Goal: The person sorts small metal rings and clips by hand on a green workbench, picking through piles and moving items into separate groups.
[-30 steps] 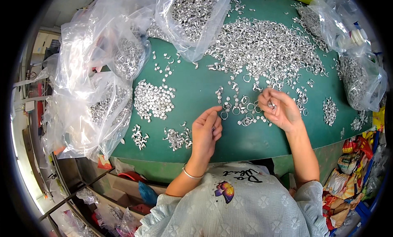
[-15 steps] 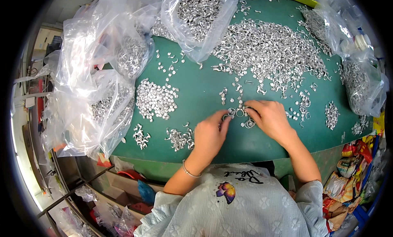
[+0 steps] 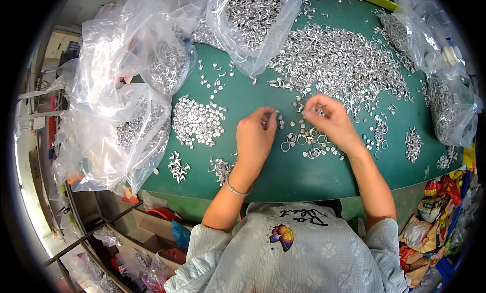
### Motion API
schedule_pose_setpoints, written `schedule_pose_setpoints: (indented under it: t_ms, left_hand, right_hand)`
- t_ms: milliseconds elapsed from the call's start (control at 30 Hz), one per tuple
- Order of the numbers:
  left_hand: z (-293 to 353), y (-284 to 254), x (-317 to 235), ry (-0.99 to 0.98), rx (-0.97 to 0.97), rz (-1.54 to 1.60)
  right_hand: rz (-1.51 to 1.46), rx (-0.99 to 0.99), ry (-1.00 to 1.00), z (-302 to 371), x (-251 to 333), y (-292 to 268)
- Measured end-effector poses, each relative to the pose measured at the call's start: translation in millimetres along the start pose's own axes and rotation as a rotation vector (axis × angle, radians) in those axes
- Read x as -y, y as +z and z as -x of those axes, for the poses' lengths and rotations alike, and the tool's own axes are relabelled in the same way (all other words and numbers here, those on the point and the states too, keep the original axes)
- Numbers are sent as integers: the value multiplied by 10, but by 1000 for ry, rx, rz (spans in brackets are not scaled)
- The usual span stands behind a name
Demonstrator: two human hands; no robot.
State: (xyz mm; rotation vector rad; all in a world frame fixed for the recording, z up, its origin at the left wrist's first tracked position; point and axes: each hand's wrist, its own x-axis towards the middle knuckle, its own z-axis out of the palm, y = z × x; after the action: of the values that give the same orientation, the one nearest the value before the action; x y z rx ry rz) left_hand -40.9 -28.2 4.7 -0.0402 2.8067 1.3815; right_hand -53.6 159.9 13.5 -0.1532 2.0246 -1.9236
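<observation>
Seemingly, flower-shaped pcs are heaped apart at 9 o'clock from the L hand (pinched, small pc apparently held), while the big pile is left mixed at 12 o'clock from the R hand (curled, contents unclear).

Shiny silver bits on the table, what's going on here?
A person works over a green table. The left hand is curled in; the right hand, blurred, is near loose rings. What each hand holds is too small to tell. A big heap of silver pieces lies beyond, and a smaller pile lies to the left.
</observation>
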Motion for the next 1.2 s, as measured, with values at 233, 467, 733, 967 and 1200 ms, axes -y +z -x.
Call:
schedule_pose_setpoints:
  t_ms: [233,467,733,967,1200]
  left_hand:
    - [263,128,-433,140,126,297]
    - [71,217,-457,184,118,-36]
    - [-14,429,-290,267,201,-363]
    - [93,336,-392,242,257,-293]
    - [-102,689,-465,320,246,-288]
  right_hand:
    - [-990,-168,372,296,-18,128]
    - [-340,-345,236,547,-153,-393]
    - [1079,-458,-150,452,-228,-404]
    - [594,-300,12,728,-167,-483]
    - [686,-472,-13,390,-58,-508]
